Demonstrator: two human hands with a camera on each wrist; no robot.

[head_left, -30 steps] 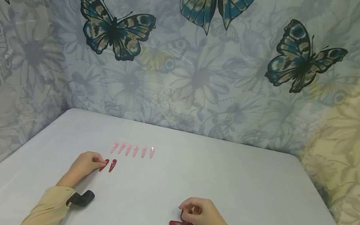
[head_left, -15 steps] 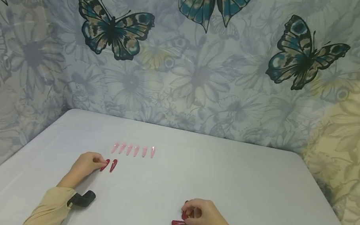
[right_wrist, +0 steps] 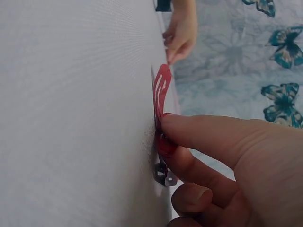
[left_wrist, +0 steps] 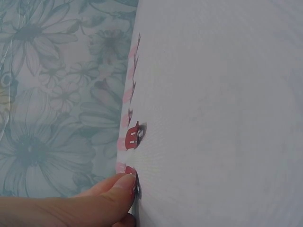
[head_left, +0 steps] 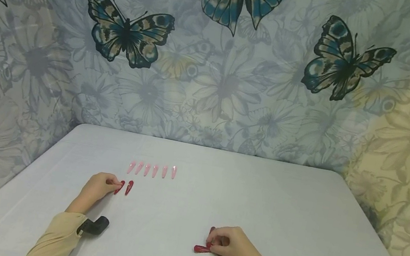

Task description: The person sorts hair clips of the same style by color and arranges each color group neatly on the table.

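Note:
My left hand (head_left: 95, 189) pinches a red snap hair clip (head_left: 120, 187) on the table, thumb and fingertip at its edge. Just right of it lies a second red hair clip (head_left: 129, 188), also seen standing out as a red clip (left_wrist: 132, 136) in the left wrist view. At the front, my right hand (head_left: 234, 244) pinches a red hair clip (right_wrist: 166, 145) between thumb and forefinger. Another red clip (right_wrist: 163, 87) sticks out past the thumb, close to the tabletop. Below the fingertips shows a metallic clip end (right_wrist: 165, 175), partly hidden by the fingers.
Several pink hair clips (head_left: 147, 169) lie in a row behind the red pair on the white table (head_left: 279, 196). A cloth with butterflies and flowers (head_left: 228, 91) hangs beyond the table's back edge. Dark cameras (head_left: 94, 225) sit on both wrists.
My right fingers have shifted slightly among the red clips, and the clip protruding to the left has moved and turned a little. My left hand holds its place on the red clip.

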